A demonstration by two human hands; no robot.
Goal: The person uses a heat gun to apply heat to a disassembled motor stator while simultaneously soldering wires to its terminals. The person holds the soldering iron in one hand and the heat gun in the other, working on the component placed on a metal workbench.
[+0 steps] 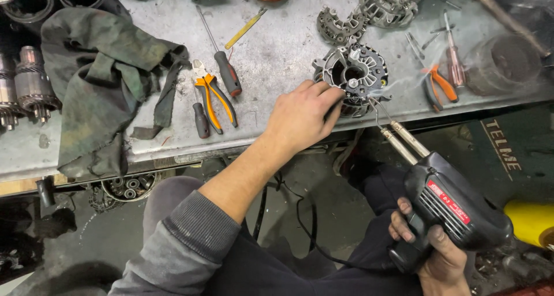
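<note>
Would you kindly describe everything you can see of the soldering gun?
The soldering gun is a black, pistol-shaped tool with a ribbed body and a red label. The right hand grips its handle low in the picture. Two metal prongs run up-left to a thin wire tip that meets the grey alternator housing at the bench edge, where faint smoke rises. A black cord trails from the handle.
</note>
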